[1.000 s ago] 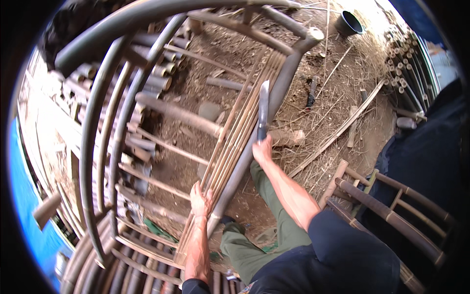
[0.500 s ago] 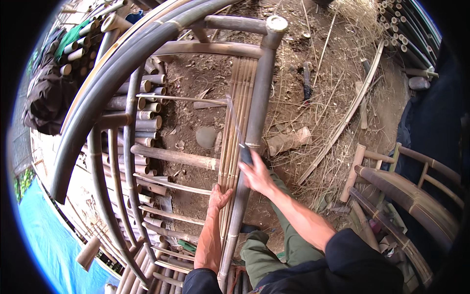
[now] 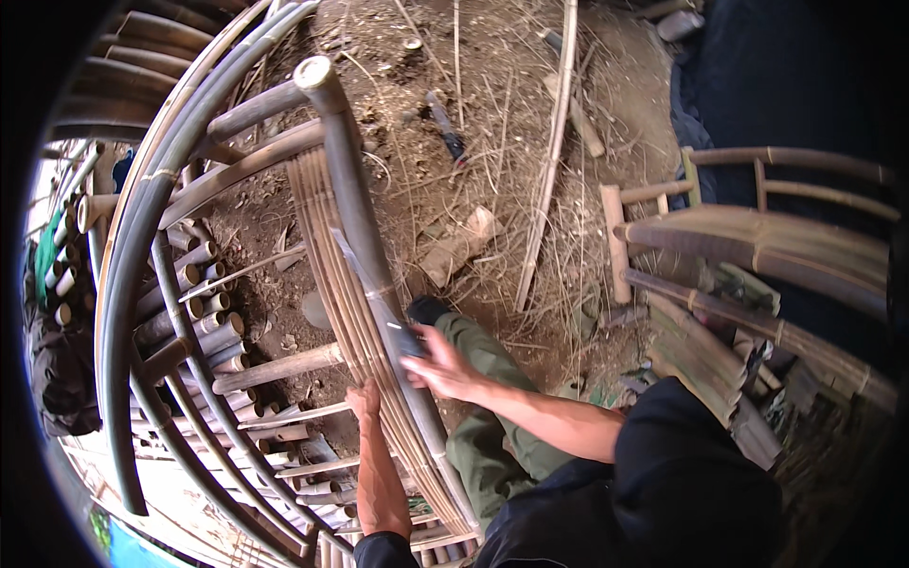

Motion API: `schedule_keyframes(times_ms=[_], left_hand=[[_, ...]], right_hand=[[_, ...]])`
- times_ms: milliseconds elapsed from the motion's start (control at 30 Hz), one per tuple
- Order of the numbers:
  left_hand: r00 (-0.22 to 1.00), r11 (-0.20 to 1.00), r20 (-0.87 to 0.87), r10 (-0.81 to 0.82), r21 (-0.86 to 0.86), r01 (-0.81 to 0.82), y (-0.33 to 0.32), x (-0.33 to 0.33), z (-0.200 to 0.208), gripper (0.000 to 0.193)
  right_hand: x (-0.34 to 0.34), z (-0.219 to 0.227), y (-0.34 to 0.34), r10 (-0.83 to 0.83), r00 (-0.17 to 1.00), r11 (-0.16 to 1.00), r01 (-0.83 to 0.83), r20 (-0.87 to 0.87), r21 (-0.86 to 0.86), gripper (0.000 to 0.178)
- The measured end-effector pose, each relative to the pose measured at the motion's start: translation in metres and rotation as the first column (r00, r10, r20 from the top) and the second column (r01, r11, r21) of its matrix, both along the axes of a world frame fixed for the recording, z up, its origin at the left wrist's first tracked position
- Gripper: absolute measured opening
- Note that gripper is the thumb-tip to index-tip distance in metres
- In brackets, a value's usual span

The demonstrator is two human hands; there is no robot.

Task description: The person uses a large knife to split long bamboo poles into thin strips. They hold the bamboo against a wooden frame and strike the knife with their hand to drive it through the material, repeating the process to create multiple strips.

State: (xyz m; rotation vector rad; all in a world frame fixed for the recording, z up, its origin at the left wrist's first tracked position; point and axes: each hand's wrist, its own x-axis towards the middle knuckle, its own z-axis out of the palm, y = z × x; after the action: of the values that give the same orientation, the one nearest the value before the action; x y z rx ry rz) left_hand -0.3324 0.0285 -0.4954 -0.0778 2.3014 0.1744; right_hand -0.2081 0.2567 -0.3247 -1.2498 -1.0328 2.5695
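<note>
My right hand (image 3: 443, 366) grips the dark handle of a long knife (image 3: 356, 259). Its pale blade points away from me, above the long thin bamboo slats (image 3: 327, 246) and beside the thick grey bamboo rail (image 3: 358, 204). At the left edge of these slats, near the end of a thin crosspiece, my left hand (image 3: 363, 399) is closed on them. Part of its grip is hidden. Slats and rail belong to a large bamboo furniture frame (image 3: 251, 177) with curved poles and several crosspieces (image 3: 276, 369).
Stacked bamboo poles (image 3: 222, 331) lie beyond the frame on the left. A short wood block (image 3: 459, 248), a long split bamboo strip (image 3: 549, 161) and shavings litter the dirt floor. On the right stands another bamboo piece of furniture (image 3: 767, 237) beside dark cloth (image 3: 748, 76).
The view has swung right, so the frame appears slanted and farther left. My left hand has shifted to the slats' left edge. The knife stays in my right hand, along the slats.
</note>
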Motion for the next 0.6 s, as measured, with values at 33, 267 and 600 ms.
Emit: schedule_keyframes(times_ms=[33,267,600], left_hand=[[0.873,0.879,-0.124,-0.472,-0.143,0.455,0.012,0.013,0.013,0.038],[0.846,0.651,-0.2,-0.494,0.56,0.513,0.095,0.153,0.054,0.022],[0.634,0.471,-0.118,-0.765,0.569,0.674,0.255,0.329,-0.14,0.025]], right_hand=[[0.058,-0.017,-0.012,-0.058,0.998,0.993,0.054,0.033,0.101,0.062],[0.334,0.046,-0.058,-0.451,0.615,0.692,0.699,0.647,-0.182,0.025],[0.486,-0.013,-0.162,-0.733,0.275,0.539,0.792,0.622,0.286,0.024]])
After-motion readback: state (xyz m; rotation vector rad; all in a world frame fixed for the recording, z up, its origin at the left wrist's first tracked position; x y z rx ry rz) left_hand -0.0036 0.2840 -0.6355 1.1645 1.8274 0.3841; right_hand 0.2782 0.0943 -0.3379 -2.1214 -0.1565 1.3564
